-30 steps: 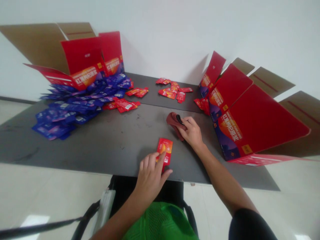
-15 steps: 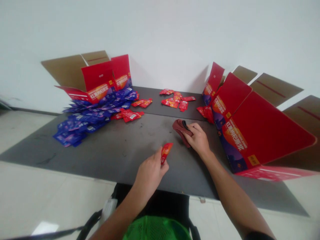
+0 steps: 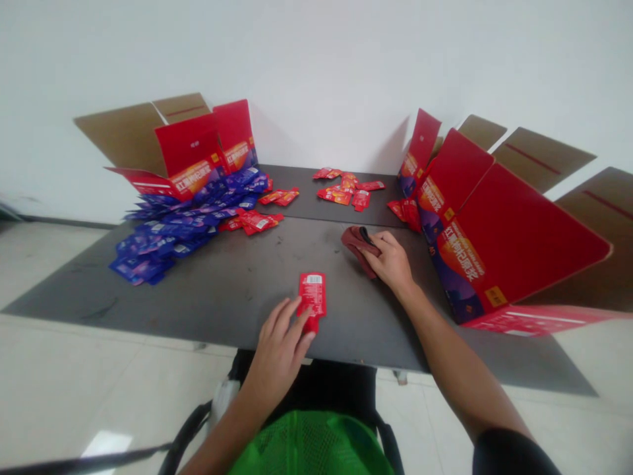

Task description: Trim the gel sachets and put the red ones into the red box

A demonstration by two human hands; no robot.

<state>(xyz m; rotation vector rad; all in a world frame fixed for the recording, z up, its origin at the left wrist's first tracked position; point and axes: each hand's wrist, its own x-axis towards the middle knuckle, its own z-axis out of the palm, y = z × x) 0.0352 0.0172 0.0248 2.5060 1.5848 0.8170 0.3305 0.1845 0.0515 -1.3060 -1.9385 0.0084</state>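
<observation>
Near the middle of the front edge of the tabletop, the left hand has its fingers spread and touches the near end of a red packet that lies flat. A bit farther from that edge, the right hand pinches a folded brown cloth. Close to the back edge lie some loose red packets. Toward the left edge is a big heap of blue packets, with an open red box behind it. By the right edge stands another open box, red too
</observation>
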